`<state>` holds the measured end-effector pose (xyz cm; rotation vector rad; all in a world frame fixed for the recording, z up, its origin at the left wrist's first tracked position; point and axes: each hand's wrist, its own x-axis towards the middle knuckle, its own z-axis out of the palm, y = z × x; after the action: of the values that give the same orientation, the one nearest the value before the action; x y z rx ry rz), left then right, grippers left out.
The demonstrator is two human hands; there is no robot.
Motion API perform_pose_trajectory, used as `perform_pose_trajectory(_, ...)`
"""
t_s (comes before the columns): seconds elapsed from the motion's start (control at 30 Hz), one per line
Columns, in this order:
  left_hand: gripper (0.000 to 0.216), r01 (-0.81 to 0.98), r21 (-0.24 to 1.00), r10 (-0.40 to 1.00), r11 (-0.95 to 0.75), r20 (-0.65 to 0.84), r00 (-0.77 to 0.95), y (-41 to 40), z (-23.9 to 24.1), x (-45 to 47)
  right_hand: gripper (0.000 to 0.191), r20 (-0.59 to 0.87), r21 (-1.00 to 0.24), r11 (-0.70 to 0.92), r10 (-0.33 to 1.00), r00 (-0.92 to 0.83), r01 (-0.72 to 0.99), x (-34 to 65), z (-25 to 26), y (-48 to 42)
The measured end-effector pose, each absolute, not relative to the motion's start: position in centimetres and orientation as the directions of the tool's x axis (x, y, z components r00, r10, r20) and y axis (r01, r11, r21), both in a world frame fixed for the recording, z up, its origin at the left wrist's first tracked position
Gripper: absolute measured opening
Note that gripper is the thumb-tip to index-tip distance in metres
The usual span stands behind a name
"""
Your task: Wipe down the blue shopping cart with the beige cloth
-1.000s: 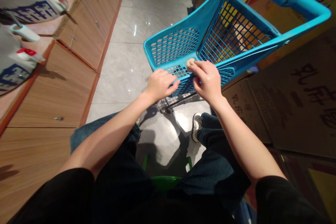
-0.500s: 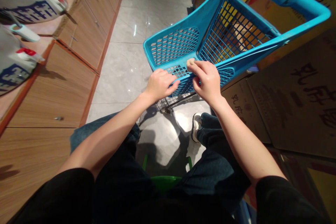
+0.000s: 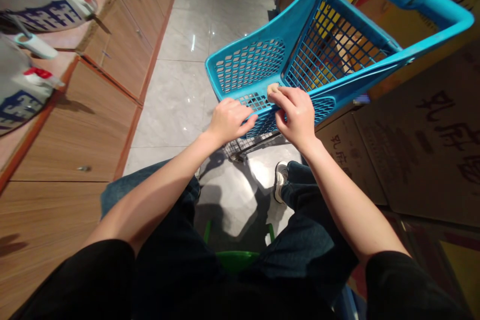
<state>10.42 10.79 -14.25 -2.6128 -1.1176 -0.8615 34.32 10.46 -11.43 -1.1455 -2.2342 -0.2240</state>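
A blue plastic shopping cart (image 3: 245,55) with lattice sides stands in front of me, its handle toward the upper right. At its near left corner, my left hand (image 3: 230,119) is curled over the basket's rim, the thumb stretched along it; the fingertips are hidden. My right hand (image 3: 296,112) is at the near side of the rim, closed on a small, beige, crumpled piece that looks like a cloth (image 3: 273,90). That piece is at the inner side of the basket, mostly covered by my fingers.
Wooden cabinets (image 3: 71,130) line the left, with large white-and-blue containers (image 3: 41,2) on top. Cardboard boxes (image 3: 420,145) are stacked on the right. A green stool (image 3: 236,260) is beneath me on the grey tile floor (image 3: 183,35).
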Motion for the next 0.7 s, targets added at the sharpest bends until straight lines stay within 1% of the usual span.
perform_pose_trajectory(0.1,0.047,0.71,0.061,0.607,-0.701,0.572,0.551,10.7,-14.2,10.4,0.053,0.582,-0.107,0.62,0.673,-0.456,0.777,34.2,-11.2,10.4)
perform_pose_trajectory(0.2,0.047,0.711,0.092,0.623,-0.697,0.568,0.537,10.7,-14.2,10.5,0.053,0.587,-0.102,0.592,0.685,-0.433,0.799,34.9,-11.0,10.7)
perform_pose_trajectory(0.3,0.047,0.709,0.11,0.631,-0.697,0.563,0.534,10.7,-14.2,10.5,0.055,0.601,-0.137,0.572,0.697,-0.391,0.809,35.8,-10.9,11.0)
perform_pose_trajectory(0.43,0.047,0.707,0.09,0.619,-0.702,0.569,0.542,10.8,-14.2,10.5,0.055,0.607,-0.164,0.567,0.703,-0.371,0.807,36.0,-11.2,11.1)
perform_pose_trajectory(0.57,0.05,0.712,0.043,0.598,-0.701,0.58,0.554,10.8,-14.2,10.5,0.054,0.61,-0.137,0.594,0.681,-0.405,0.793,35.1,-11.3,10.8)
perform_pose_trajectory(0.7,0.048,0.708,0.1,0.626,-0.699,0.564,0.538,10.7,-14.1,10.5,0.055,0.566,-0.119,0.606,0.692,-0.448,0.786,34.9,-11.1,10.7)
